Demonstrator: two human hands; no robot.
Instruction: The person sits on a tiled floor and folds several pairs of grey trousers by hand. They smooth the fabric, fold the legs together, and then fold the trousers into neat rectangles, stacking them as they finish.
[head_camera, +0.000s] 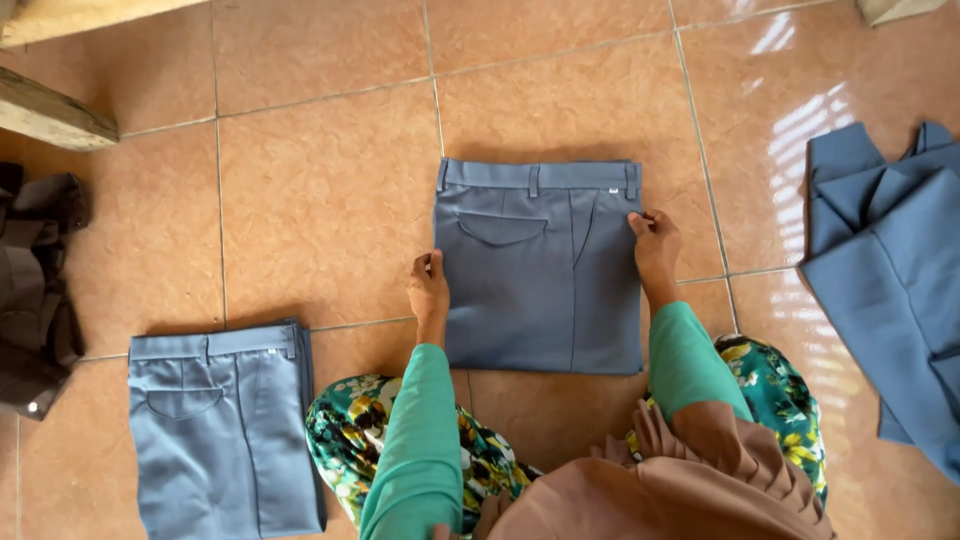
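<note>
A pair of grey-blue trousers (540, 270) lies folded into a rectangle on the tiled floor in front of me, waistband at the far end and a back pocket showing. My left hand (429, 288) rests on its left edge with the fingers curled at the fabric. My right hand (654, 246) touches the upper right edge near the waistband. Both arms wear green sleeves. Whether either hand pinches the cloth is hard to tell.
A second folded pair of grey-blue trousers (222, 425) lies at the lower left. Unfolded grey-blue garments (890, 270) are spread at the right. Dark brown clothing (35, 290) is piled at the left edge. Wooden beams (50, 115) sit at the upper left.
</note>
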